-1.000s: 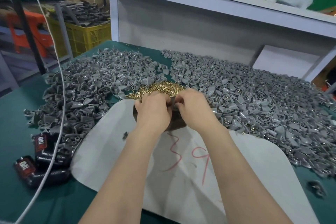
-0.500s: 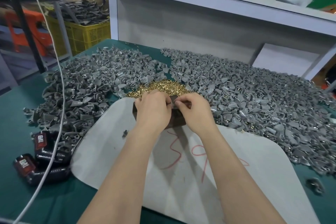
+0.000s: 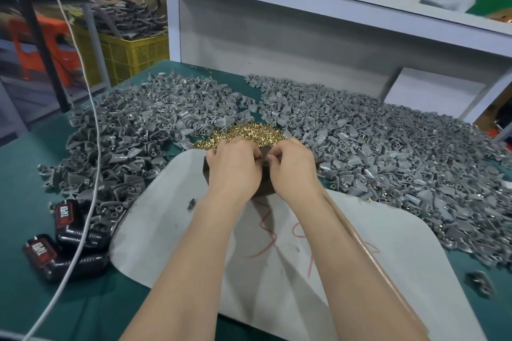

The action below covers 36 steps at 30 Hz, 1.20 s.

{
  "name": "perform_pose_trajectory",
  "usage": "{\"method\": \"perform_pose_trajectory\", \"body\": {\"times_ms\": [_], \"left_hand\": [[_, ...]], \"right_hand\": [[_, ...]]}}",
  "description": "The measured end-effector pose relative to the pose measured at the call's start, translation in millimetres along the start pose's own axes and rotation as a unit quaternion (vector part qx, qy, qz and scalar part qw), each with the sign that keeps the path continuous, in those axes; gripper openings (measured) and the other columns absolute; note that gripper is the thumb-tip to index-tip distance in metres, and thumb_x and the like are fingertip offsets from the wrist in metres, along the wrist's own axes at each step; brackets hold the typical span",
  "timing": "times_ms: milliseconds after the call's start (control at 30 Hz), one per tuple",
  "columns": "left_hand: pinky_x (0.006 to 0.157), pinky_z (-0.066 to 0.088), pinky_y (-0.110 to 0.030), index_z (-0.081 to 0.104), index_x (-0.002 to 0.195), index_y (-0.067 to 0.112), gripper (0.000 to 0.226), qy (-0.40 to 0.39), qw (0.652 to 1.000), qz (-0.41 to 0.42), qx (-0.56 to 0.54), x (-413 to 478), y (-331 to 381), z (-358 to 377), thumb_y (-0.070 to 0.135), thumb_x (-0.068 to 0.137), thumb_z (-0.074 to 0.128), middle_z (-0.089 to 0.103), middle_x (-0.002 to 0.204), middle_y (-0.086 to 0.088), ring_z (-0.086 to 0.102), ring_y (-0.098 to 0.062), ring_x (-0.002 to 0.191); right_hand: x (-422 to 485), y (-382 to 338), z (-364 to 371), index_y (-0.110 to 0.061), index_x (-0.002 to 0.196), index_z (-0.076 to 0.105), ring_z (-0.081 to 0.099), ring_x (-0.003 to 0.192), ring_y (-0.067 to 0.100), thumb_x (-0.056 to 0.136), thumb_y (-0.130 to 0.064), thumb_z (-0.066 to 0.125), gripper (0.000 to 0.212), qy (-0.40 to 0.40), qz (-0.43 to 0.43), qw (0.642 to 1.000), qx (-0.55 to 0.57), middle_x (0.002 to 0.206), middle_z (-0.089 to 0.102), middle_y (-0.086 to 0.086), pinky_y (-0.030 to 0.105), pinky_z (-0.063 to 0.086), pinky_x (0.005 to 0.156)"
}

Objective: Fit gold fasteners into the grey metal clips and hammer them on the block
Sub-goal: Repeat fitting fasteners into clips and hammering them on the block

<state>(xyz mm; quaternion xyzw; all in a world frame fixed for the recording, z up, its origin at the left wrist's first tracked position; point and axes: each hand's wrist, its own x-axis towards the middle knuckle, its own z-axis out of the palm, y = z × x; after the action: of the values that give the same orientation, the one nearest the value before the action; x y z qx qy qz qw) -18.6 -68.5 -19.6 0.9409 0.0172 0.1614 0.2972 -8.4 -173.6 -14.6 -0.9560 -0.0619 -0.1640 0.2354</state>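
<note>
Working over a dark brown block (image 3: 264, 192), the person's left hand (image 3: 234, 171) and right hand (image 3: 293, 167) meet at the centre of the green table (image 3: 27, 174), fingertips drawn together between them on something small and grey; what exactly is pinched cannot be told, as the fingers hide it. The block sits on the far edge of a pale grey rounded mat (image 3: 171, 230) marked with red scribbles, and both hands cover most of its top. At twelve o'clock from the hands, touching the block's far side, lies a small heap of gold fasteners (image 3: 249, 133). Grey metal clips spread in two broad piles: one at ten o'clock (image 3: 133, 130), another from one to three o'clock (image 3: 388, 152), some in the latter showing gold pins. A long thin wooden handle (image 3: 360, 241) runs alongside the right forearm towards five o'clock. One loose clip (image 3: 191, 203) rests on the mat at eight o'clock from the hands. Two black and red battery packs (image 3: 66, 241) lie at eight o'clock near the table edge, crossed by a white cable (image 3: 91, 202)
</note>
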Motion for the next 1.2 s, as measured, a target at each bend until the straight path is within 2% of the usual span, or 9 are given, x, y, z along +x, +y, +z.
{"method": "perform_pose_trajectory", "body": {"times_ms": [233,400,567,667,767,833,933,1033,1200], "left_hand": [[0.079,0.026,-0.034,0.068,0.096,0.019,0.019,-0.001,0.999,0.016,0.032,-1,1,1,0.015,0.09,0.051,0.059,0.111,-0.002,0.047,-0.029,0.106],[0.082,0.027,-0.034,0.069,0.096,0.018,0.018,0.003,0.999,0.021,0.03,-1,2,0,0.017,0.091,0.051,0.06,0.111,-0.002,0.047,-0.029,0.105],[0.087,0.03,-0.036,0.068,0.097,0.02,0.015,-0.012,1.0,0.018,0.019,-1,1,-2,0.021,0.092,0.054,0.059,0.11,-0.001,0.047,-0.027,0.107],[0.086,0.028,-0.036,0.065,0.088,0.024,0.009,-0.021,1.0,0.007,0.0,-1,0,-4,0.024,0.091,0.057,0.058,0.106,0.001,0.047,-0.026,0.107],[0.085,0.027,-0.035,0.062,0.08,0.028,0.01,-0.019,1.0,-0.003,-0.003,0,0,-5,0.026,0.09,0.059,0.058,0.101,0.005,0.05,-0.024,0.105],[0.083,0.025,-0.034,0.062,0.079,0.028,0.011,-0.014,1.0,-0.007,-0.008,0,-1,-4,0.027,0.09,0.06,0.055,0.095,0.008,0.05,-0.023,0.104],[0.083,0.024,-0.034,0.061,0.077,0.028,0.012,-0.004,1.0,-0.006,-0.01,0,-1,-3,0.027,0.09,0.061,0.052,0.091,0.01,0.051,-0.022,0.102],[0.082,0.025,-0.034,0.064,0.08,0.026,0.009,0.001,1.0,-0.006,-0.011,-1,-1,-2,0.026,0.089,0.061,0.058,0.092,0.008,0.052,-0.022,0.1],[0.081,0.025,-0.034,0.067,0.083,0.027,0.008,0.002,1.0,-0.012,-0.004,0,-2,-3,0.027,0.088,0.06,0.062,0.097,0.005,0.051,-0.023,0.101]], "right_hand": [[3,-10,-3,-0.005,0.098,0.06,0.054,0.098,0.025,0.091,-0.005,0.05,0.012,-0.01,-0.061,0.991,-0.123,0.108,0.051,0.008,0.023,0.026,0.067],[-1,-9,-1,-0.007,0.101,0.059,0.054,0.1,0.023,0.092,-0.007,0.049,0.014,0.007,-0.066,0.991,-0.117,0.111,0.051,0.006,0.023,0.025,0.068],[-6,-6,-1,-0.004,0.092,0.06,0.053,0.093,0.024,0.091,-0.006,0.051,0.009,0.007,-0.051,0.997,-0.055,0.104,0.052,0.008,0.022,0.025,0.068],[-3,-4,-7,-0.007,0.094,0.066,0.054,0.095,0.023,0.093,-0.011,0.054,0.013,-0.04,-0.02,0.999,0.018,0.104,0.055,0.007,0.028,0.038,0.082],[-1,10,-25,-0.015,0.116,0.065,0.055,0.107,0.019,0.095,-0.021,0.053,0.025,-0.056,0.03,0.996,0.06,0.119,0.059,0.004,0.034,0.04,0.1],[-3,29,-37,-0.016,0.118,0.061,0.059,0.1,0.022,0.094,-0.031,0.053,0.029,-0.044,0.098,0.994,-0.001,0.115,0.062,0.006,0.04,0.048,0.091],[-17,46,-42,-0.013,0.095,0.056,0.061,0.08,0.024,0.089,-0.037,0.058,0.026,-0.159,0.194,0.958,-0.141,0.092,0.063,0.006,0.034,0.049,0.069],[-19,50,-35,-0.012,0.082,0.051,0.059,0.082,0.028,0.092,-0.026,0.052,0.017,-0.185,0.198,0.954,-0.131,0.088,0.06,0.009,0.032,0.043,0.066],[-11,57,-48,-0.006,0.105,0.05,0.062,0.086,0.032,0.09,-0.019,0.054,0.021,-0.093,0.203,0.975,-0.005,0.102,0.06,0.015,0.042,0.053,0.075]]}}
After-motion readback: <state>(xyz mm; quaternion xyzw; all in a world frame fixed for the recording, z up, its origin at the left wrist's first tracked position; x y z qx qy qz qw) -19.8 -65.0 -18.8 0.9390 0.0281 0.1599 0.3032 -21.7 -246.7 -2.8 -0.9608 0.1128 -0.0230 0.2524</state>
